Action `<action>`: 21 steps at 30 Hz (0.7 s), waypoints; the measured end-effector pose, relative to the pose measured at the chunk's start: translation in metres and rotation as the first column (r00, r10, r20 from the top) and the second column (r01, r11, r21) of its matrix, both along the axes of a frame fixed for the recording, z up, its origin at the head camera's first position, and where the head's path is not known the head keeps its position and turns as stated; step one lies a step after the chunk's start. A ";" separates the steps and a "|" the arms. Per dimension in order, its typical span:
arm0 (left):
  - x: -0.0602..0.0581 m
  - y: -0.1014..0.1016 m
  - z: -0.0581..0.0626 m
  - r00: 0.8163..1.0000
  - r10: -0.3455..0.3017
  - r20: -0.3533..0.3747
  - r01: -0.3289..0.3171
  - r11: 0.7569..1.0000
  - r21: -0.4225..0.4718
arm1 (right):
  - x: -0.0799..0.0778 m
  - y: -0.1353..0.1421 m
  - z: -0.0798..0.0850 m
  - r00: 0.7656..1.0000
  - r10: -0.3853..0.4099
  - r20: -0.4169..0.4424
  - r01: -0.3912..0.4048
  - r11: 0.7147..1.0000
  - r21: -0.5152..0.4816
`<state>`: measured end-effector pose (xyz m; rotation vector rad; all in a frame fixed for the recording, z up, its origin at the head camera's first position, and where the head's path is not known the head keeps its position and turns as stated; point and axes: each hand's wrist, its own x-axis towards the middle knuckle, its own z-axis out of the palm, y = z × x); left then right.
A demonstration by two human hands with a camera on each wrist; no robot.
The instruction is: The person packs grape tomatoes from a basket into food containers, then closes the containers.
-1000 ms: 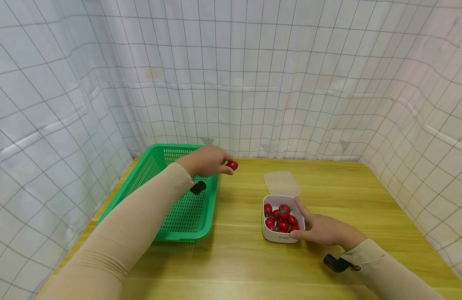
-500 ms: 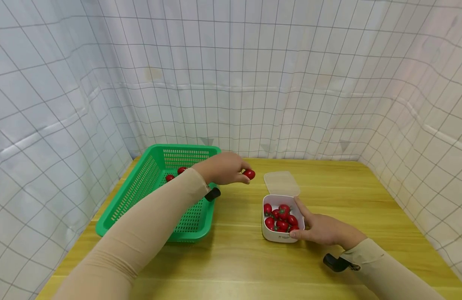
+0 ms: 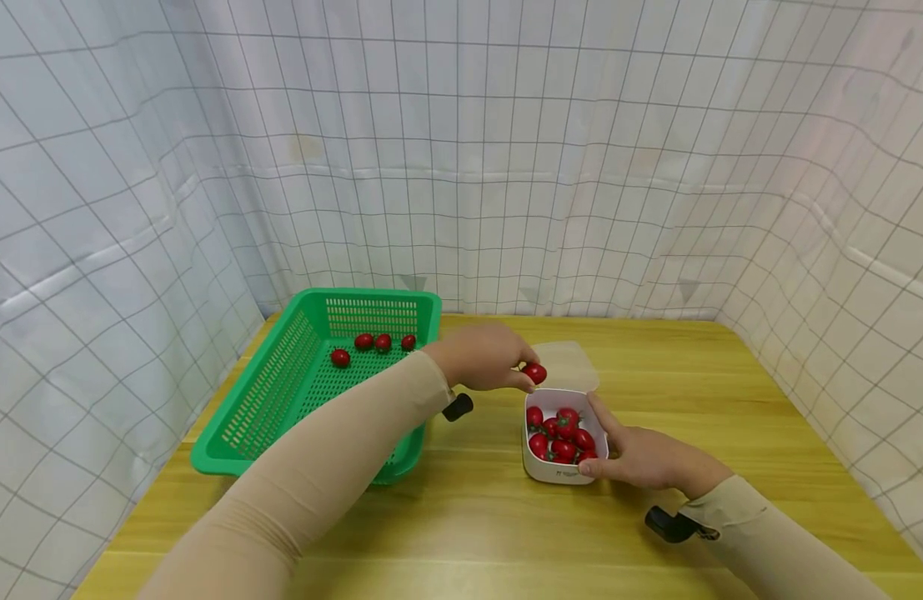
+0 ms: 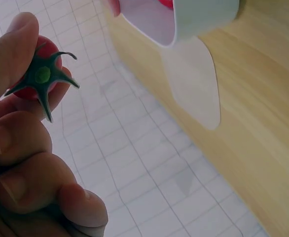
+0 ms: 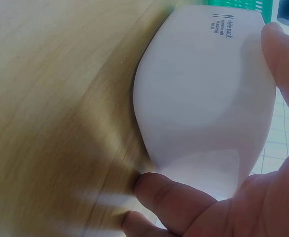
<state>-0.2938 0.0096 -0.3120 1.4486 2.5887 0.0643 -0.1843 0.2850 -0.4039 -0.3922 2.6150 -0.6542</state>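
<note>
My left hand [image 3: 491,358] pinches a red cherry tomato [image 3: 534,372] between thumb and fingers, above the table by the far left corner of a white food container [image 3: 554,475]. The left wrist view shows the green star-shaped calyx of that tomato [image 4: 42,75] turned to the camera. Several more cherry tomatoes [image 3: 563,451] lie inside the container. My right hand [image 3: 644,458] grips the container's right side, thumb at the near corner and fingers along the far side. In the right wrist view the white container wall [image 5: 203,94] bears small printed text.
A green plastic basket [image 3: 243,417] stands on the left of the wooden table [image 3: 476,533], with several cherry tomatoes [image 3: 340,357] on its bottom. A translucent lid [image 3: 569,360] lies flat behind the container. Grid-patterned curtains [image 3: 491,167] enclose the table's back and sides.
My left hand has moved right and towards me with the tomato, from the basket's far right edge to near the container. Tomatoes in the basket have come into view. My right hand stays put.
</note>
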 end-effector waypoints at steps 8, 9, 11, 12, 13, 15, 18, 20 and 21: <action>0.008 0.017 -0.010 0.999 -0.040 0.004 0.040 0.999 -0.003 | 0.000 0.000 0.000 1.000 0.001 0.004 -0.001 1.000 0.013; 0.009 0.019 -0.011 0.999 -0.042 0.008 0.042 0.999 -0.004 | 0.000 0.000 -0.001 1.000 0.001 0.004 -0.001 1.000 0.013; 0.011 0.023 -0.012 0.999 -0.041 0.015 0.041 0.999 -0.010 | -0.001 0.001 -0.001 1.000 0.002 0.005 -0.002 1.000 0.012; 0.011 0.024 -0.012 0.999 -0.038 0.022 0.039 0.999 -0.014 | -0.001 0.001 -0.001 1.000 0.002 0.004 -0.003 1.000 0.011; 0.012 0.026 -0.012 0.999 -0.036 0.027 0.036 0.999 -0.016 | -0.001 0.001 -0.001 1.000 0.003 0.004 -0.003 1.000 0.011; 0.013 0.029 -0.013 0.999 -0.034 0.031 0.034 0.999 -0.023 | -0.001 0.001 -0.001 1.000 0.003 0.002 -0.003 1.000 0.012; 0.014 0.032 -0.014 0.999 -0.041 0.034 0.041 0.999 -0.025 | -0.001 0.001 -0.001 1.000 0.002 0.003 -0.002 1.000 0.010; 0.015 0.033 -0.014 0.998 -0.045 0.034 0.046 0.999 -0.025 | 0.000 0.001 -0.001 1.000 0.003 0.005 -0.003 1.000 0.008; 0.016 0.033 -0.014 0.998 -0.048 0.035 0.049 0.998 -0.025 | 0.000 0.001 -0.001 1.000 0.003 0.006 -0.004 1.000 0.007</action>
